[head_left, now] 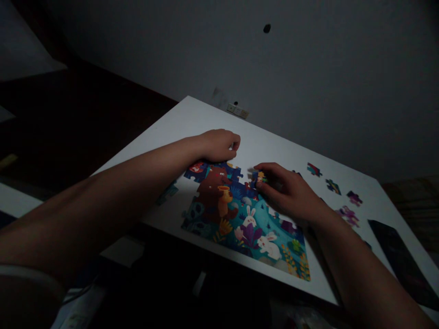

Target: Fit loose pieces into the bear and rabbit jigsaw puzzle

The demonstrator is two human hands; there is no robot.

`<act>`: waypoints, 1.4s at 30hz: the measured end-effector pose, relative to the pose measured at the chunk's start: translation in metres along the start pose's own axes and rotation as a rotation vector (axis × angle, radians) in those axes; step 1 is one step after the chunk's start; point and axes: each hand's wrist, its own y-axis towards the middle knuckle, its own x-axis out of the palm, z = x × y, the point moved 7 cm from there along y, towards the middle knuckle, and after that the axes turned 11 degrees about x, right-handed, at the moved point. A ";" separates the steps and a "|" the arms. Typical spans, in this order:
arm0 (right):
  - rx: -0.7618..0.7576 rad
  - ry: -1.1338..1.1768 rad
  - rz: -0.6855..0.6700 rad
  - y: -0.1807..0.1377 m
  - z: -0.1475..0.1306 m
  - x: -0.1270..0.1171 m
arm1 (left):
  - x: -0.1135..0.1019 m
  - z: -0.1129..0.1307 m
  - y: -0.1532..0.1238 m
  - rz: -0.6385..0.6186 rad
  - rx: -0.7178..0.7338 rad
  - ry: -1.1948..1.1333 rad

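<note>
A partly joined jigsaw puzzle [219,219] lies on the white table, showing a brown bear, white rabbits and plants. My right hand [290,189] pinches a small puzzle piece [260,177] between thumb and fingers, at the upper edge of the joined part. Its palm and wrist cover some of the puzzle's right side. Curled into a loose fist, my left hand [219,145] rests on the table just above the bear; a small gap shows between its thumb and fingers, with nothing visible in it. Part of a teal piece [168,193] shows beside my left forearm.
Several loose pieces, among them a red and teal piece [314,169] and a purple piece [354,198], lie right of my right hand. A dark phone-like slab [401,260] lies near the table's [202,119] right end. Behind stands a wall with sockets [237,110].
</note>
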 end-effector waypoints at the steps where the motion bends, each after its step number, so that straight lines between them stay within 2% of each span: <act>1: -0.001 -0.001 0.002 0.000 0.000 0.000 | 0.000 0.000 0.000 0.002 0.002 -0.002; 42: 0.009 -0.029 0.000 -0.001 -0.006 -0.002 | -0.001 0.001 -0.001 0.003 0.012 -0.011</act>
